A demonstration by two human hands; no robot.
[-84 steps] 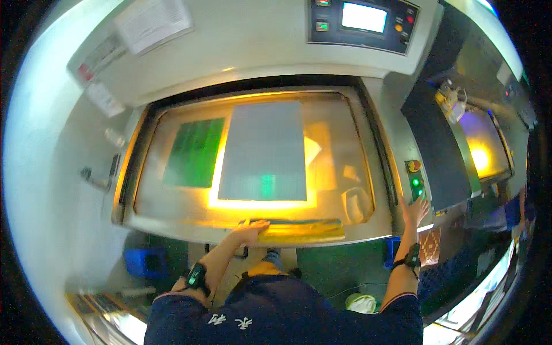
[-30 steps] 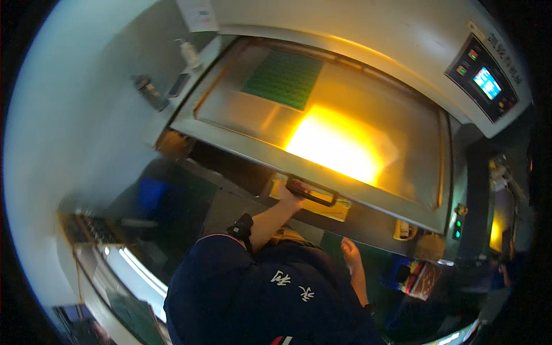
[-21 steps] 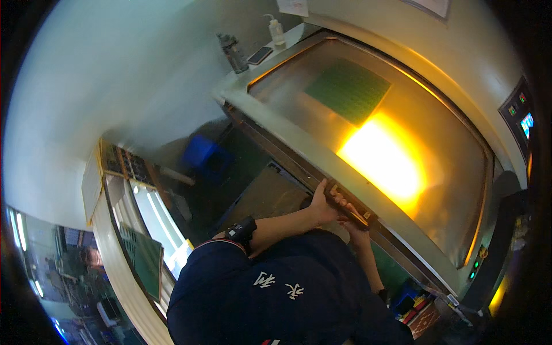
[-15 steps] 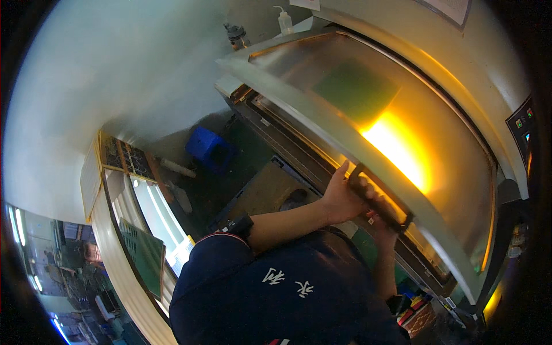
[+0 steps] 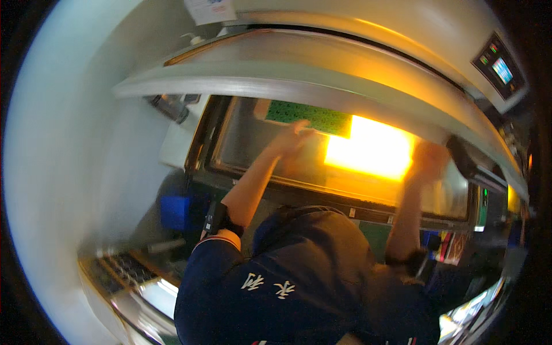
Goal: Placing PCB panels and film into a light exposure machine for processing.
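Green board (image 5: 310, 116), left fingers (image 5: 301, 125) apart at its near edge, state of right fingers (image 5: 431, 154) unclear, bright panel (image 5: 368, 150) between, lid (image 5: 276, 72) raised.

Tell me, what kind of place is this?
Probably a factory workshop. You can see a large machine's raised lid, a control panel, and a flat green panel, perhaps a circuit board, beside a bright yellow-white light.

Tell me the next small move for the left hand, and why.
Probably close the left hand on the near edge of the green board. The lid stands raised, leaving much of the board uncovered, and that hand is right by the edge; the right hand is farther off, beside the bright patch. Blur hides whether the left touches it.
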